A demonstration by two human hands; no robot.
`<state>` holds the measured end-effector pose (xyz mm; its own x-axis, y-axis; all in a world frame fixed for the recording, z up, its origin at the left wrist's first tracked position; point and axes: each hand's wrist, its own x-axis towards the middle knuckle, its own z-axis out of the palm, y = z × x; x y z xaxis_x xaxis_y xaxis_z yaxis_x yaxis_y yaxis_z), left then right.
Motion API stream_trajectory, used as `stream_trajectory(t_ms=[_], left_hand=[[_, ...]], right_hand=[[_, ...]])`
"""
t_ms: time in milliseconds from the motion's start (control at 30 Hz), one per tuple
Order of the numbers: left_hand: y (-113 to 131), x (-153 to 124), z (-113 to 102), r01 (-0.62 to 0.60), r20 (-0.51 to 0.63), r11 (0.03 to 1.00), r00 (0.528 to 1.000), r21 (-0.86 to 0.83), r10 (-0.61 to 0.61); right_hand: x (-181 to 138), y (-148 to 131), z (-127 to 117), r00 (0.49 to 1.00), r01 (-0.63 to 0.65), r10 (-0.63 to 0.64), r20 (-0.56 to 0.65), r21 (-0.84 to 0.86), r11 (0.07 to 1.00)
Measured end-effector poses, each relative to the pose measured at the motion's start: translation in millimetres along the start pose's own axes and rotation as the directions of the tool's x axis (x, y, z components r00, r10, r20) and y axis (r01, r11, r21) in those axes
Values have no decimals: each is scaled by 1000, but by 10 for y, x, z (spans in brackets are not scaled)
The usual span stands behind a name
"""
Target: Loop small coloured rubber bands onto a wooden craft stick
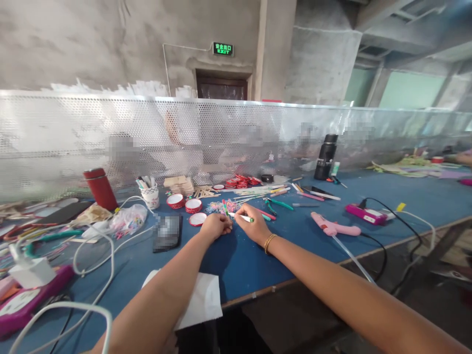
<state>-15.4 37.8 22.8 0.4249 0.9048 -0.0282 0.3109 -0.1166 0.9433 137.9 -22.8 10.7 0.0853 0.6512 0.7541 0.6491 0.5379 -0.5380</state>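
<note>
My right hand (254, 225), with a gold bracelet on its wrist, pinches a white marker with a green end (246, 218). Its front end points left, toward my left hand (217, 226). The fingers of that hand are curled closed, and what they hold is hidden. Just above them shows a small green strip (225, 207); whether the fingers touch it I cannot tell. Behind both hands lies a pile of colourful thin loops (216, 207). Round red-rimmed tins (198, 219) with pale insides stand to the left. Teal-handled pliers (280, 203) lie behind my right hand.
A phone (167, 233) and white cables lie left, near a red bottle (100, 189) and a paper cup of pens (149, 195). To the right are a pink glue gun (334, 226), a purple power strip (366, 214) and a black flask (326, 157). A perforated metal screen (221, 123) stands behind.
</note>
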Motion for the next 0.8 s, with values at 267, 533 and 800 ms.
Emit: stream_trajectory(t_ms=[267,533,800], left_hand=[[-69,26,4,-46,-7,998,999,44,47],[-53,0,30,-60,-2,997,998,39,60],[-90,27,22,-69,10,998,998,0,69]], right_hand=[[17,34,3,995,-71,71,-67,-2,997],[-5,56,24,997,-61,62,-35,26,998],[10,101,1,999,21,-20,30,-32,999]])
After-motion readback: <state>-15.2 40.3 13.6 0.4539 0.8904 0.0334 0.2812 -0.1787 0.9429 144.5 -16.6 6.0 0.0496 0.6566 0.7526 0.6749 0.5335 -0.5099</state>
